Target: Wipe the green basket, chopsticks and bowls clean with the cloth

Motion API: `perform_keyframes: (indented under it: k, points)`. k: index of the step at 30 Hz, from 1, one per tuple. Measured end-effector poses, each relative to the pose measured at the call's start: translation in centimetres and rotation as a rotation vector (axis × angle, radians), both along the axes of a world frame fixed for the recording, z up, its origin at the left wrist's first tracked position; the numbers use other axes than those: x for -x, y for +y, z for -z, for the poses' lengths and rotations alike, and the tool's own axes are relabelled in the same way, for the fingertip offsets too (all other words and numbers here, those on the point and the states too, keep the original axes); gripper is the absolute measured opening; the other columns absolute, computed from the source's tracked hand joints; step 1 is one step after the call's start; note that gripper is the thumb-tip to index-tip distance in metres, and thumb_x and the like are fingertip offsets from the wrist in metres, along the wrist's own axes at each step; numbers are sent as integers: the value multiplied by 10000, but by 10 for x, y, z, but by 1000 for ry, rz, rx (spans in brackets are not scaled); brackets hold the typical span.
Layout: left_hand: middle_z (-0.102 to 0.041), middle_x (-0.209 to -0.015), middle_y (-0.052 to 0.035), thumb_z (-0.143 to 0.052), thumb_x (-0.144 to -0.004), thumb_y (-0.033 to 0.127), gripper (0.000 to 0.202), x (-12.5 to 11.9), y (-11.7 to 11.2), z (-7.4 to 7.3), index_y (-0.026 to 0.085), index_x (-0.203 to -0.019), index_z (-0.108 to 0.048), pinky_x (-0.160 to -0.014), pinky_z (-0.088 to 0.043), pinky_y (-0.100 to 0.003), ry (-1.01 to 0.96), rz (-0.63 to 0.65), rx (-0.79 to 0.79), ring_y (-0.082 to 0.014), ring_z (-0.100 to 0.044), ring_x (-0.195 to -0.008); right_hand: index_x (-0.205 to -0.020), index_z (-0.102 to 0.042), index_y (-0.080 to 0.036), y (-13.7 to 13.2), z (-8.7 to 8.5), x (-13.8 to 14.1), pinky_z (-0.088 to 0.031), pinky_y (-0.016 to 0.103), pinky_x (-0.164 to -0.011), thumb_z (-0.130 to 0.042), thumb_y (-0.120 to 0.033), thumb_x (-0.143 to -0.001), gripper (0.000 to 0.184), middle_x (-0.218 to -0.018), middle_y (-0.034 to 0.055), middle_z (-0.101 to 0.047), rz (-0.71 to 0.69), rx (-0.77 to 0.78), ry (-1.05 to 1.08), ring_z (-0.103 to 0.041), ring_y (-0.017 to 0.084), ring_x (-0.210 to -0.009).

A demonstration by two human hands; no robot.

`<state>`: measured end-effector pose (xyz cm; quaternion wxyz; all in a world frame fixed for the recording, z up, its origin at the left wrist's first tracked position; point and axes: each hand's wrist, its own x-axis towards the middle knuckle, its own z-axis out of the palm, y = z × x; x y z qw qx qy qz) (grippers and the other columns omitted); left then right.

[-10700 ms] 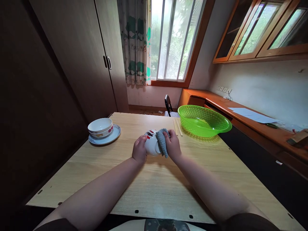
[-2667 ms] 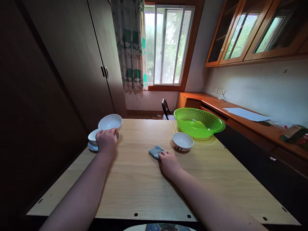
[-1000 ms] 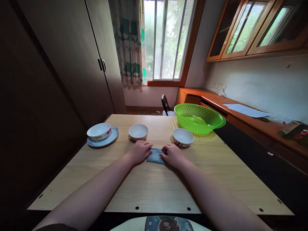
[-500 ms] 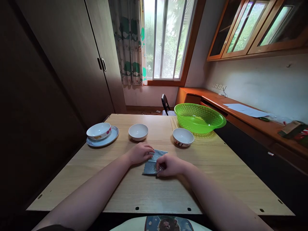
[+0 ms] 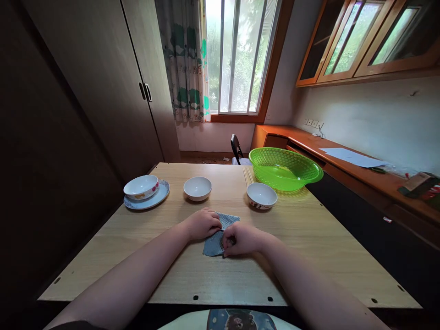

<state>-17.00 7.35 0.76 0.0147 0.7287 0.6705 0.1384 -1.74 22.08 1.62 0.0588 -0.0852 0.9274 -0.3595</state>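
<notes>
A grey-blue cloth point(image 5: 217, 240) lies spread on the wooden table point(image 5: 309, 238) in front of me. My left hand point(image 5: 202, 223) rests on the cloth's left side with its fingers curled over the fabric. My right hand point(image 5: 240, 239) pinches the cloth's near right edge with closed fingers. Beyond the cloth stand a small white bowl point(image 5: 197, 188) and a second small bowl point(image 5: 261, 195) with a patterned outside. At the far left a bowl point(image 5: 141, 187) sits on a blue-rimmed plate point(image 5: 162, 192).
A green plastic basket point(image 5: 285, 167) stands at the table's far right, with chopsticks point(image 5: 246, 176) lying beside it. A dark chair point(image 5: 237, 149) is behind the table. A wooden counter point(image 5: 347, 172) with papers runs along the right wall; a wardrobe stands at the left.
Over the last second both hands drew the cloth toward me and opened it out; my right hand slid to its near edge. The bowls stayed in place.
</notes>
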Motion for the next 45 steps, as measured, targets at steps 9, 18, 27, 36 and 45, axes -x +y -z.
perform_keyframes:
  k: [9, 18, 27, 36, 45]
  points:
    - [-690, -808, -42, -535, -852, 290, 193, 3, -2, -6, 211, -826, -709, -755, -410, -308, -73, -2, 38, -175, -602, -770, -694, -660, -193, 6, 5, 2, -341, 194, -494, -739, -297, -665, 134, -590, -56, -561, 53, 137, -15, -462, 80, -539]
    - [-693, -917, -47, -286, -951, 455, 483, 18, -9, -4, 168, -1107, -642, -744, -453, -268, -652, -231, 46, -163, -606, -822, -748, -605, -173, 26, 18, 21, -366, 228, -538, -586, -375, -814, 213, -685, 4, -605, 449, 123, 251, -485, 121, -623]
    - [-654, -862, -16, -501, -787, 203, 436, 14, -8, -4, 208, -1215, -582, -664, -438, -251, -511, -250, 65, -142, -568, -731, -765, -603, -180, 31, 19, 21, -375, 248, -567, -565, -362, -831, 198, -735, 23, -644, 463, 12, 259, -523, 136, -646]
    - [-662, -846, -7, -646, -736, 258, 410, 15, -7, -2, 235, -1146, -630, -675, -428, -245, -279, -179, 73, -151, -587, -750, -776, -619, -181, 24, 19, 18, -366, 227, -545, -600, -319, -804, 143, -692, 0, -623, 362, 79, 286, -502, 120, -626]
    - [-644, -790, 6, -550, -798, 219, 358, 17, -8, -1, 225, -1149, -623, -642, -423, -235, -420, -184, 70, -129, -563, -695, -772, -610, -182, 26, 17, 18, -377, 224, -555, -586, -294, -800, 118, -692, -3, -617, 361, 158, 281, -505, 115, -623]
